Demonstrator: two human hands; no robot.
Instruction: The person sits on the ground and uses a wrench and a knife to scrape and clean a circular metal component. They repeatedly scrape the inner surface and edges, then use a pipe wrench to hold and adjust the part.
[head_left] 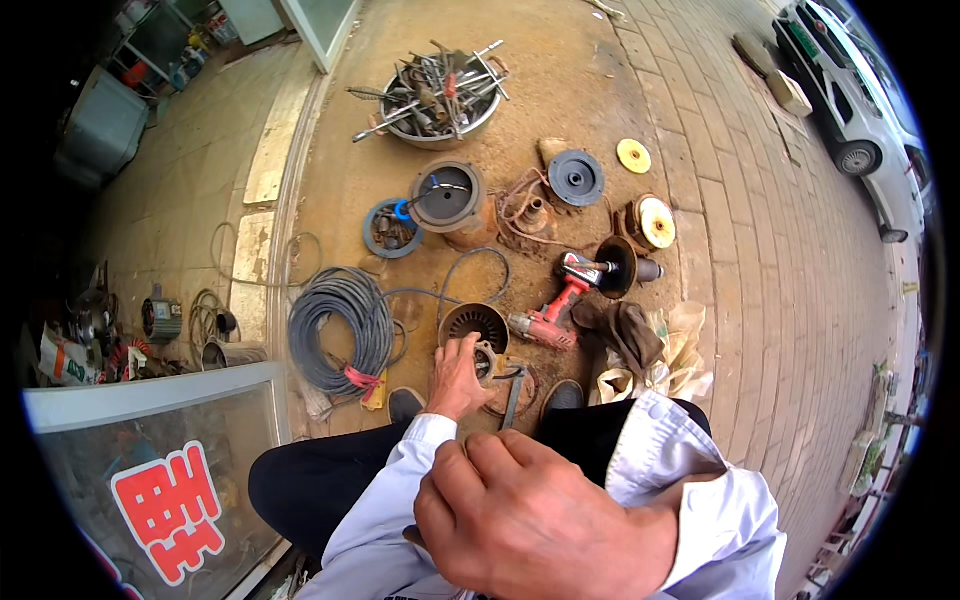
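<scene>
My left hand (457, 384) reaches down between my shoes, its fingers curled round the edge of a small round metal part (486, 364). Just beyond it stands a rusty cylindrical motor housing (476, 320) with slots round its inner wall. My right hand (540, 512) is raised close in front of me in a closed fist, hiding whatever lies inside. A small dark tip shows at its left edge, too little to name. A grey metal bar (515, 396) stands beside the round part. To the right lies a red cordless power wrench (560, 310).
A coil of grey cable (340, 325) lies left of my feet. Farther off are a black-topped pump body (446, 200), a blue-rimmed bowl (372, 236), a dark disc (576, 178) and a metal basin of tools (440, 143). Brown cloth (625, 338) lies right; a glass door (160, 395) stands left.
</scene>
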